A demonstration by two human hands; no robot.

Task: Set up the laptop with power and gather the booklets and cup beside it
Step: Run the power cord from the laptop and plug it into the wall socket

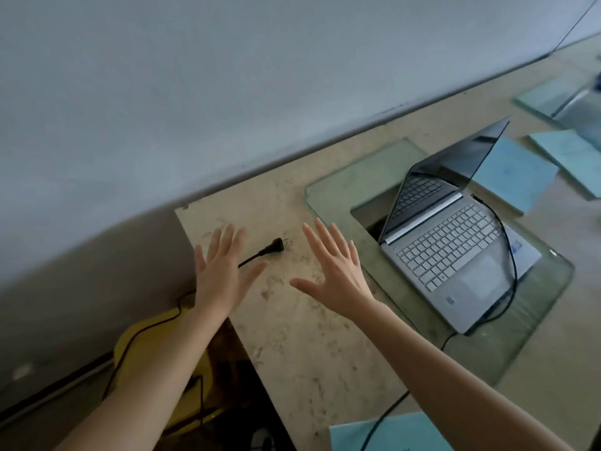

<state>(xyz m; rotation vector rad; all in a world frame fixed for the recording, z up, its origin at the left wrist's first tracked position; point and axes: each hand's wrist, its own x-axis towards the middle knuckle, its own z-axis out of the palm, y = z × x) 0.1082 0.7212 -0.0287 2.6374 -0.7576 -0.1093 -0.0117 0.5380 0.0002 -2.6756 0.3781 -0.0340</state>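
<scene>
A silver laptop (455, 255) stands open with a dark screen on a glass sheet (357, 177). A black cable (510, 255) runs from its far side across the keyboard. A black power plug (274, 247) lies loose on the beige table, its cord trailing off the left edge. My left hand (221, 271) hovers flat just left of the plug, fingers spread. My right hand (335, 271) is spread to the plug's right. Neither holds anything. Light blue booklets lie behind the laptop (517, 174), at far right (572, 154) and at the near edge (390, 431). I cannot make out a cup.
The beige table (309, 336) butts against a grey wall. Below its left edge sits a yellow object (143, 340) with black cords over it. A second glass pane (546, 96) and a clear object lie at the far right.
</scene>
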